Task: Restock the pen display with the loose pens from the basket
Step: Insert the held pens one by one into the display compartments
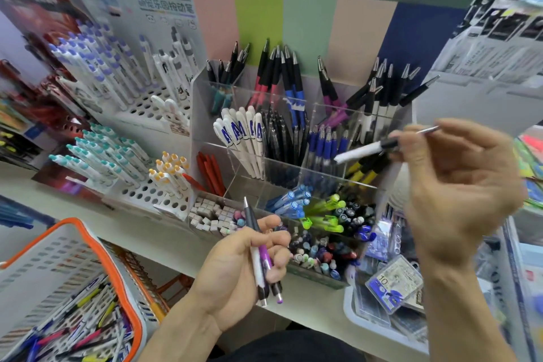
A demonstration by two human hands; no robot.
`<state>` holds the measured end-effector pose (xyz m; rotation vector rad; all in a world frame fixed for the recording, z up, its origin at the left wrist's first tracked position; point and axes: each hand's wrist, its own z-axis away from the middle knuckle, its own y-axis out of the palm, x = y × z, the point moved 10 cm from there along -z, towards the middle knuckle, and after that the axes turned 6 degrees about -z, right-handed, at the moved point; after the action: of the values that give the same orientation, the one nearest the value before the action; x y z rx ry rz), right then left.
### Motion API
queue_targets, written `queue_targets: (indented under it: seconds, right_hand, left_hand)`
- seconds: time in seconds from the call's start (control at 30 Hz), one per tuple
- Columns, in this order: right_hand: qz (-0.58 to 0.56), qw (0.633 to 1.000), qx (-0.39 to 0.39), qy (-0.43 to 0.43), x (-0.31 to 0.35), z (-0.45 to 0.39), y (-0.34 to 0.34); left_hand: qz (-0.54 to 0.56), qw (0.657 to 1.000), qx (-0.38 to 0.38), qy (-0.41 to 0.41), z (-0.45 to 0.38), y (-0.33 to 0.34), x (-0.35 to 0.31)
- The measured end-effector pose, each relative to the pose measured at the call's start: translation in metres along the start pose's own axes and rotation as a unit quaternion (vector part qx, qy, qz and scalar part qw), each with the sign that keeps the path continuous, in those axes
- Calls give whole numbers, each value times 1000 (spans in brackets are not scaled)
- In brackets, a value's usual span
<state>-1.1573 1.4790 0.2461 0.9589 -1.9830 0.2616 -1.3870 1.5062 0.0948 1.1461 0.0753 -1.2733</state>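
**Inspector A:** State of the hands to be recorded.

**Inspector B:** The left hand (pixel 246 261) is seen palm-up, fingers curled round two pens (pixel 262 266), one white-barrelled, one purple, both with black grips. The right hand (pixel 458 185) is raised, and a white pen with a black grip (pixel 379 147) is pinched at its fingertips, the metal tip pointing away to the right.

**Inspector A:** Position of the display?

**Inspector B:** The clear pen display (pixel 293 173) is found ahead of both hands, between them and the coloured backboard. The pinched pen is held just above the compartments nearest the right hand, over the yellow-and-black pens (pixel 363 169). Whether it touches any of them cannot be told.

**Inspector A:** And the basket?

**Inspector B:** The white basket with an orange rim (pixel 97 247) is noted below and to the left of the left hand, well apart from it. Loose pens (pixel 79 329) of mixed colours are lying in its bottom.
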Motion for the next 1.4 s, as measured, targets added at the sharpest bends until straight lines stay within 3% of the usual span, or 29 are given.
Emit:
queue_targets:
  seconds: [0.1, 0.3, 0.57, 0.67, 0.83, 0.93, 1.07, 1.4]
  right_hand:
    - [36, 993, -52, -103, 13, -31, -17]
    - [102, 979, -47, -172, 23, -77, -15]
    - [272, 946, 145, -105, -19, -85, 23]
    - [293, 941, 143, -94, -23, -77, 22]
    - [239, 959, 99, -120, 4, -48, 19]
    - [148, 972, 179, -30, -1, -15, 36]
    - [128, 937, 298, 132, -38, 36, 55]
    - [-34, 898, 238, 369, -70, 80, 45]
  left_hand:
    - [-20, 1000, 17, 5, 4, 15, -1]
    - [-82, 996, 26, 10, 5, 30, 4]
    - [-103, 995, 12, 8, -3, 27, 2]
    - [-68, 997, 5, 19, -4, 28, -1]
    - [-104, 994, 11, 36, -6, 31, 1]
    - [-117, 992, 29, 38, -8, 33, 2]
    - [-140, 987, 71, 39, -7, 39, 4]
    - [-167, 984, 41, 42, -4, 23, 7]
